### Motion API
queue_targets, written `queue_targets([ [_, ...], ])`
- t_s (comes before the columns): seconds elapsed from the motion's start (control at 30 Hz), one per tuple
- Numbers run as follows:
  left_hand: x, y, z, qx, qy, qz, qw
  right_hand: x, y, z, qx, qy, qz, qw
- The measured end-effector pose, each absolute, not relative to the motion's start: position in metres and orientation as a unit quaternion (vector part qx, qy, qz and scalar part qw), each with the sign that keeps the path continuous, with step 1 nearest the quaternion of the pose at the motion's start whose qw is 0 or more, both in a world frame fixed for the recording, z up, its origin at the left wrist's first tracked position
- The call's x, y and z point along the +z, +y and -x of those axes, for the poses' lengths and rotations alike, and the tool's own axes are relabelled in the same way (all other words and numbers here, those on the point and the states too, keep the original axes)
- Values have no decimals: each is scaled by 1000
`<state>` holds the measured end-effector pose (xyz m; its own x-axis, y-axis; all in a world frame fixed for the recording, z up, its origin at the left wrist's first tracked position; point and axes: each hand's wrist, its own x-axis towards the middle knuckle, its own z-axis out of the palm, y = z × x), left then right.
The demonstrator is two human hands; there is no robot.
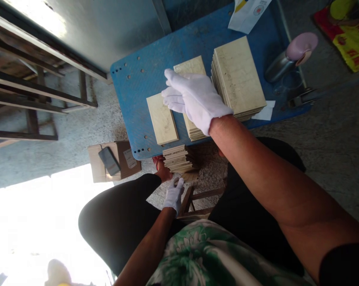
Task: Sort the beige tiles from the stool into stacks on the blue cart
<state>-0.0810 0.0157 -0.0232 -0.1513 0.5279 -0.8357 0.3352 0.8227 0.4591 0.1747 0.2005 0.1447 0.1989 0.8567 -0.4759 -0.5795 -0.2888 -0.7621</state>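
Note:
My right hand (192, 95), in a white glove, reaches over the blue table with its fingers stretched out and nothing in them. It hovers above or rests on a middle stack of pale boards (194, 66); I cannot tell which. Left of it lies a low pile of the same boards (163, 119), and to the right stands a taller stack of larger boards (240, 75). Below the table edge, my gloved left hand (173, 195) is held low, thumb and forefinger apart. Just beyond it is another uneven stack of boards (177, 159), seen edge-on.
On the blue table (131, 91) are a metal bottle with a pink lid (290, 57), a white paper bag (247, 16) and a paper slip (265, 111). A phone (109, 161) lies on a cardboard box (127, 167) on the floor. Metal racks (42, 89) stand at left.

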Motion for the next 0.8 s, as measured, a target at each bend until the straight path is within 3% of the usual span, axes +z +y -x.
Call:
queue_targets([
  [0.13,-22,14,75,131,727,-235,632,146,198,-177,620,-129,510,583],
  [0.33,-17,16,67,82,701,-201,679,148,197,-180,624,-128,499,588],
  [0.6,-31,18,71,-69,696,-410,585,145,197,-183,626,-132,500,584],
  [0.8,-39,21,78,-87,700,-497,504,141,198,-181,622,-147,501,583],
])
